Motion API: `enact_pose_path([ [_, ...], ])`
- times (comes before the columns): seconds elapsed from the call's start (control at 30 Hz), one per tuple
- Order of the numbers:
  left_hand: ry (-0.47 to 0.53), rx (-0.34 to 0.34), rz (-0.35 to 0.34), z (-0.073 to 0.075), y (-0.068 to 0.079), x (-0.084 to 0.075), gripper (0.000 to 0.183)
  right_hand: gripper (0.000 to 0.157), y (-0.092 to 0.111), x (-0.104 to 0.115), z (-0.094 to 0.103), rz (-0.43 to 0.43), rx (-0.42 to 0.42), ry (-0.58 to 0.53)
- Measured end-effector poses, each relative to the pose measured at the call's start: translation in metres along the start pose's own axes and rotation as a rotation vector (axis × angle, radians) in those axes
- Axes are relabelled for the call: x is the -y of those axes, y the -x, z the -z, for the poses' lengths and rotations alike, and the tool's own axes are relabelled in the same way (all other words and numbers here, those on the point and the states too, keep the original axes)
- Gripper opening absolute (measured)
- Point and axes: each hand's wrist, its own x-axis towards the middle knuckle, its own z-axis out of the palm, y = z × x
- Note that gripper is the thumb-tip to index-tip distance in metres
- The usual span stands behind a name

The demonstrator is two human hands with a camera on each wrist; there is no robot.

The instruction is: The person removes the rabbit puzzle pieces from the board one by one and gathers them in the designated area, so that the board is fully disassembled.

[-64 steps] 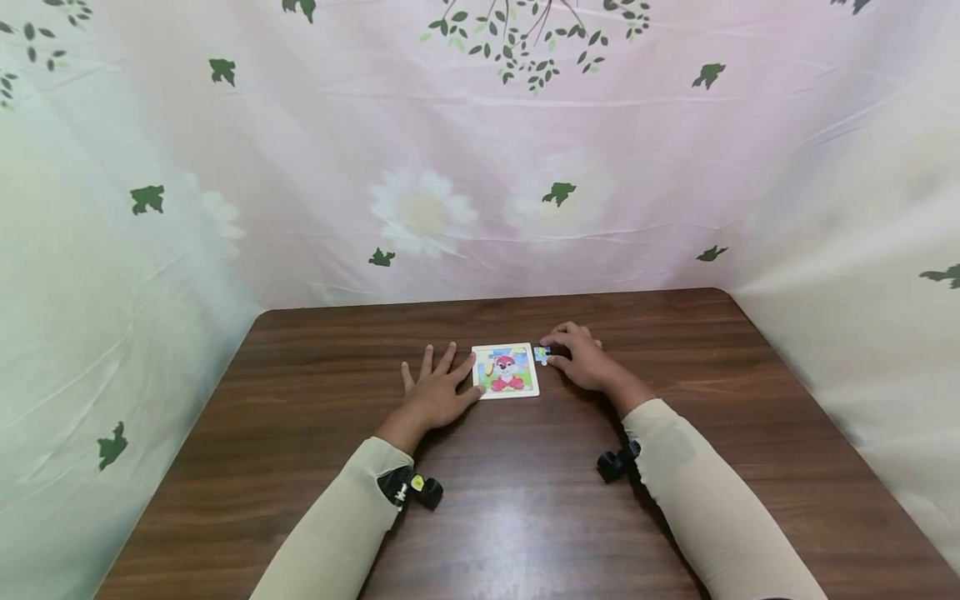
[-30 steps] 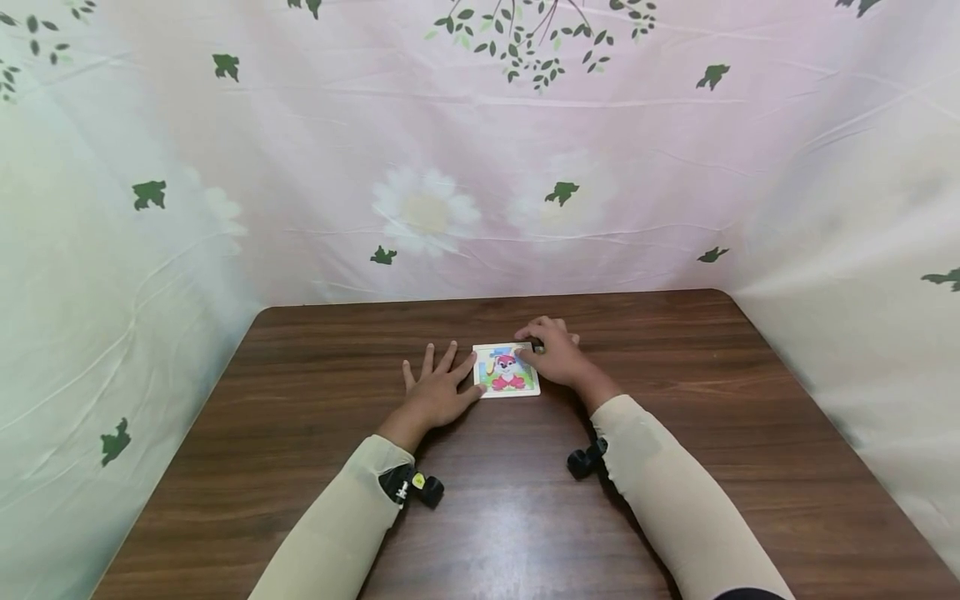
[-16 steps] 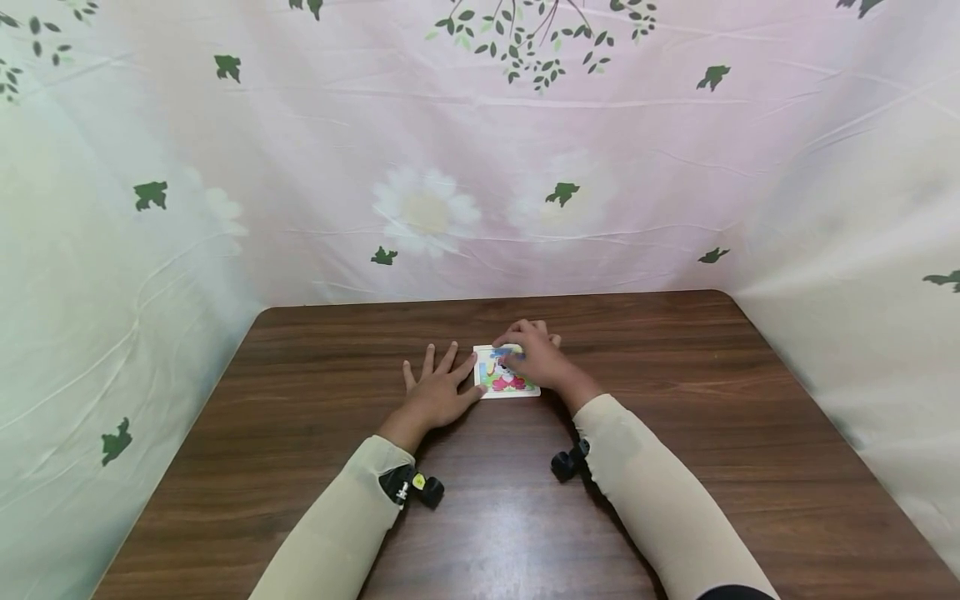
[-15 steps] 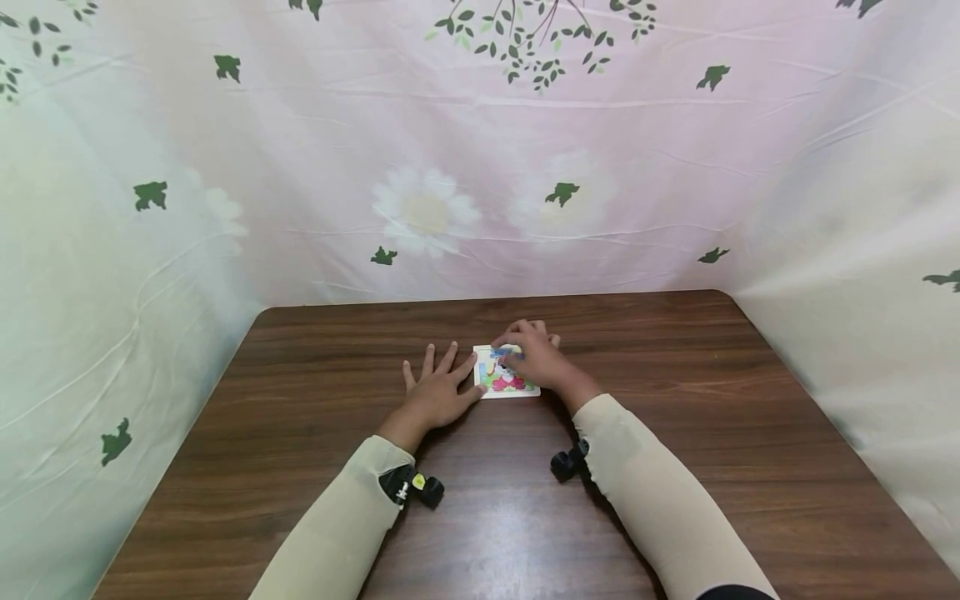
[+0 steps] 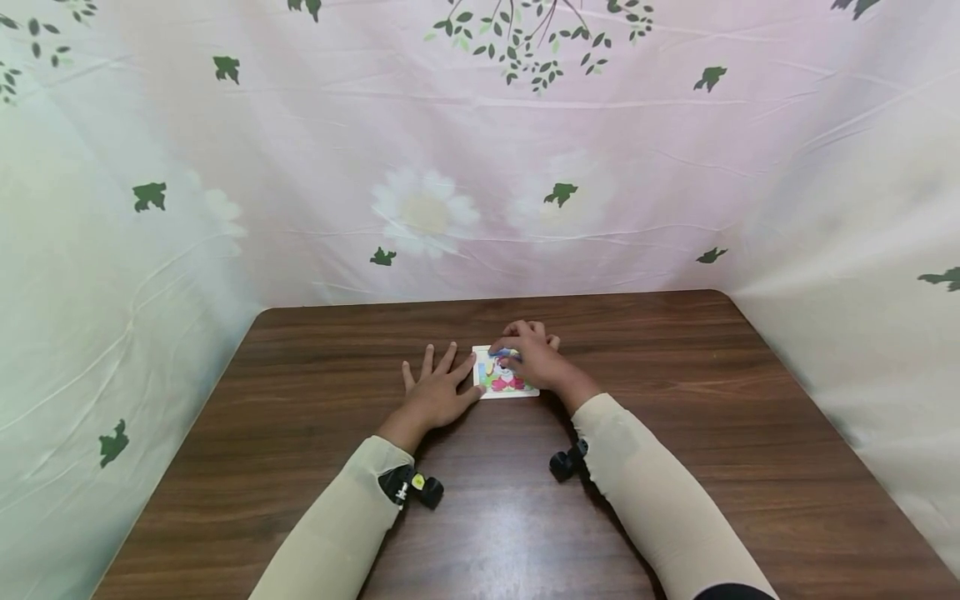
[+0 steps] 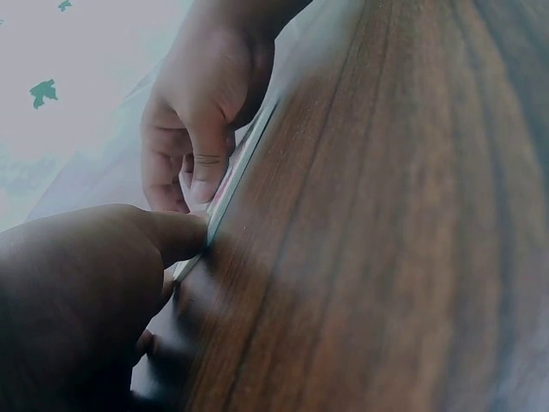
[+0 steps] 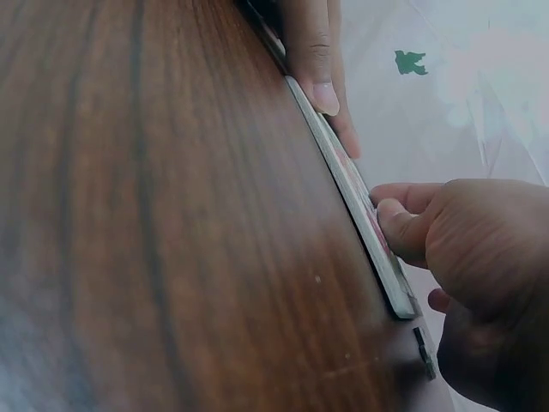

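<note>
A small square jigsaw puzzle (image 5: 504, 385) in a white frame lies flat, showing a pink cartoon animal. My left hand (image 5: 437, 394) rests at its left side with fingers spread, thumb and index finger touching the frame's edge. Over the upper part of the picture, my right hand (image 5: 540, 358) pinches a blue puzzle piece (image 5: 507, 353) between thumb and index finger. That hand hides the frame's upper right corner. In the right wrist view the right thumb and fingertip (image 7: 396, 219) are down at the puzzle's surface; the piece itself is hidden there.
A brown wooden table (image 5: 480, 500) carries the puzzle near its far edge. Beyond the frame's corner, a small dark flat thing (image 7: 425, 352) lies on the table in the right wrist view. Patterned cloth (image 5: 465, 167) hangs behind and at both sides.
My right hand has moved left from beside the puzzle to over its upper part, bringing the blue puzzle piece along. It barely shifts in the last half second. My left hand stays put.
</note>
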Motion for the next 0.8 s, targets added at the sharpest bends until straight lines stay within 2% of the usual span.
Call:
enact_pose_path([
  [0.53,-0.008,0.0,0.003,-0.0044,-0.0023,0.0028,0.073,0.023,-0.005,0.0007,-0.0049,-0.05,0.036,-0.031],
  [0.8,-0.006,-0.002,0.0,-0.0037,-0.002,0.0022,0.073,0.023,-0.0042,0.005,-0.003,-0.033,-0.019,0.003],
])
